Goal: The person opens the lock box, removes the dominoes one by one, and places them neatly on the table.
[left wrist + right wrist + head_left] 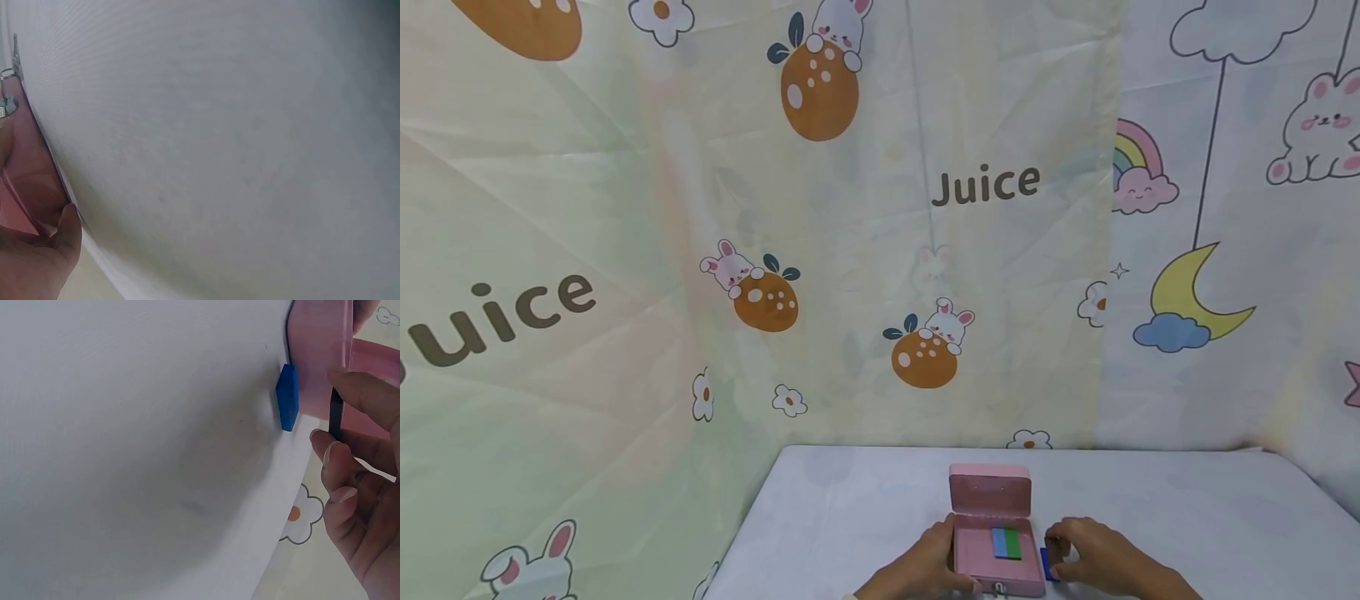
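Note:
A small pink metal box (973,575) stands on the white table, its hinged lid (991,497) raised. Inside lie light blue and green flat tiles (1006,543), side by side. My left hand (921,562) grips the box's left side, thumb near the front corner; in the left wrist view a metal latch (7,106) shows on the box front. On the other side, my right hand (1097,557) pinches a thin dark tile (335,414) between thumb and finger, close to the box's right wall. A blue tile (287,399) sits on the table against that wall.
A white-covered table (1210,508) extends around the box. Printed curtains (1000,275) hang behind it and on both sides. A key-like metal piece (16,53) hangs by a ring at the box's latch.

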### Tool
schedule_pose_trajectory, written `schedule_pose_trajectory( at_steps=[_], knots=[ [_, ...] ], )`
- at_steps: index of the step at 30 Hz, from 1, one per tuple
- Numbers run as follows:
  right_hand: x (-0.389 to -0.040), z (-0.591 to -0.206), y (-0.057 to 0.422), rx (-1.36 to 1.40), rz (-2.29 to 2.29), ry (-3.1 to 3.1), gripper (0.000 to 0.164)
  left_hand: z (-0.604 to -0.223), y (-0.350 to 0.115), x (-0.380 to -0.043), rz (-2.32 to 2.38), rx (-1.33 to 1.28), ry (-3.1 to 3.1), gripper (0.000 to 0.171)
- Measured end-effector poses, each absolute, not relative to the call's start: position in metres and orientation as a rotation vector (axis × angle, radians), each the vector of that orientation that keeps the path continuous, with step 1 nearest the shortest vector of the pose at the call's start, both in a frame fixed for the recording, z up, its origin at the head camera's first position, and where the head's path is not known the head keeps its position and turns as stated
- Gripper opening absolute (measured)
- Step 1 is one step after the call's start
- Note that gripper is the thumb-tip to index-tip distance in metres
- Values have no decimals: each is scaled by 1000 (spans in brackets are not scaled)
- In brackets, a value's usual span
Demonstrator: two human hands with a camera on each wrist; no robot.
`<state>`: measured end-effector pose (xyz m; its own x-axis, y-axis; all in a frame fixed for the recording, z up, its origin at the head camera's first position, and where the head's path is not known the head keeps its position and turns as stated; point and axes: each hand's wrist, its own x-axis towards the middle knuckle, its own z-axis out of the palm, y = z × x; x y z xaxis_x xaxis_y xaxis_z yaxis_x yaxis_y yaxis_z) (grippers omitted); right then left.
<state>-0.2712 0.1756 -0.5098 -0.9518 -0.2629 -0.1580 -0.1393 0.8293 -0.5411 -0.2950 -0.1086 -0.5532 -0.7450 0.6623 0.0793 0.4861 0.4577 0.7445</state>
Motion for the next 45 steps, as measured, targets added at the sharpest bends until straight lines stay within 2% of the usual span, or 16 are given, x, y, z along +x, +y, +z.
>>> schedule_pose_trajectory(
  at_steps=[19, 32, 45],
  knots=[
    [-273, -525, 187, -283, -814, 2757, 30, -550, -109, -293, 1125, 979, 2527, 80],
    [-275, -531, 197, -301, -813, 2729, 34, -545, -109, -291, 1047, 850, 2572, 80],
    [-276, -529, 198, -270, -804, 2720, 34, -544, -108, -292, 1032, 892, 2595, 79]
  ],
)
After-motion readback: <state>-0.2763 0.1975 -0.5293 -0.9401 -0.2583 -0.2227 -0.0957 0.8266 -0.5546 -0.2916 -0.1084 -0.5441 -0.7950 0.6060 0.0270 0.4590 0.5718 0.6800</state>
